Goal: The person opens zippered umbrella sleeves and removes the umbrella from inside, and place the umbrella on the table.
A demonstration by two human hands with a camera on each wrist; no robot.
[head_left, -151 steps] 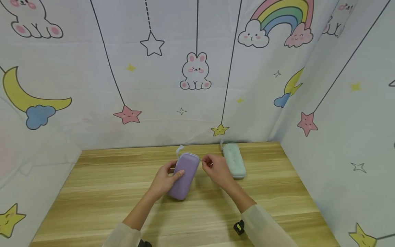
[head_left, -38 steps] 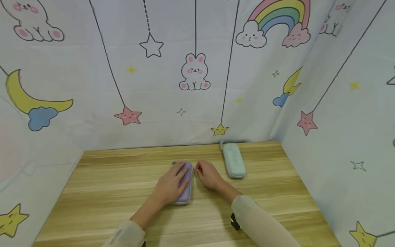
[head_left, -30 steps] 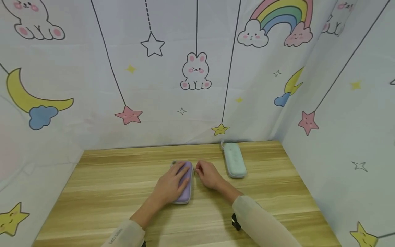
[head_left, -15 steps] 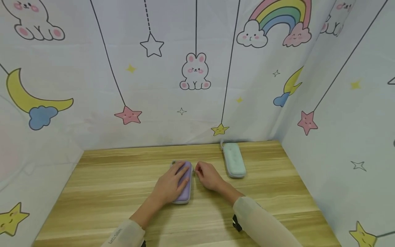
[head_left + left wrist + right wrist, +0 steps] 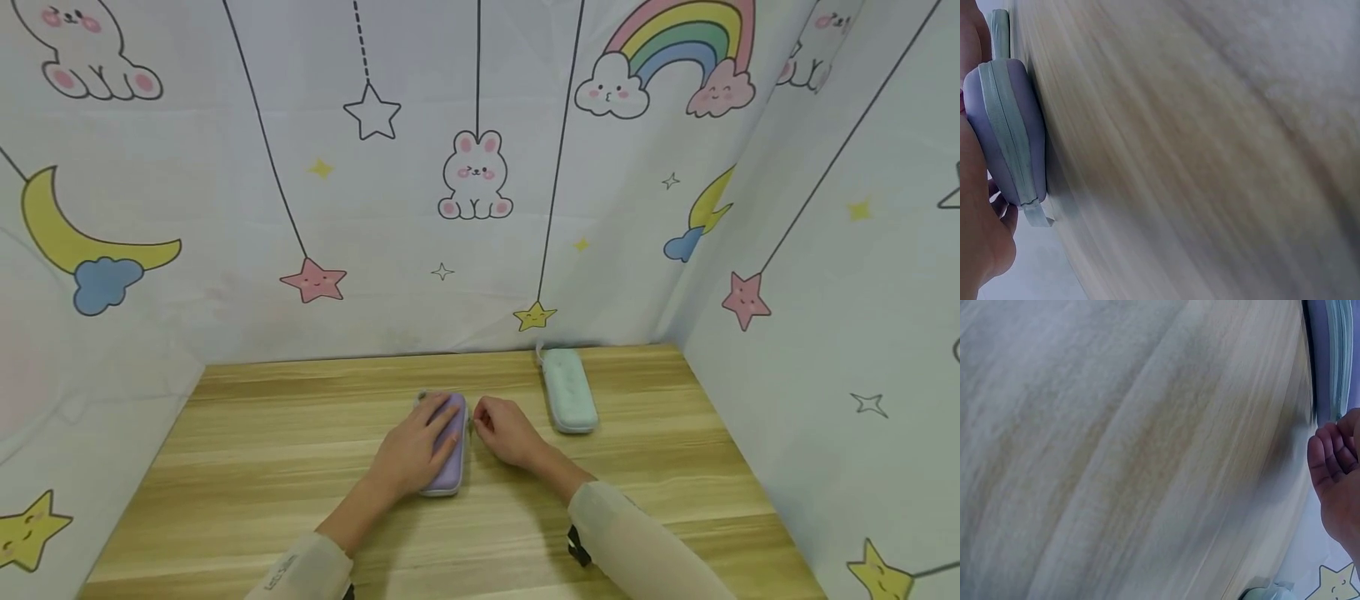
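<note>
A purple zip case (image 5: 448, 467) lies flat on the wooden table, slightly left of centre. My left hand (image 5: 408, 454) rests on top of it, fingers spread over the lid. The left wrist view shows the case's side (image 5: 1007, 125) with its pale green zip band closed along the visible length. At the case's right edge my right hand (image 5: 508, 432) has its fingers curled, thumb and forefinger pinching at the zip pull. The pull itself is mostly hidden by the fingertips. In the right wrist view the hand (image 5: 1338, 481) meets the zip band.
A mint green case (image 5: 572, 392) with a strap lies at the back right of the table (image 5: 285, 433). Behind and on both sides hangs a white cloth (image 5: 390, 217) printed with stars, rabbits and a rainbow.
The purple case was held up and tilted five seconds ago and now lies flat, with the left hand moved on top. Over the last second the right hand has shifted slightly nearer the person.
</note>
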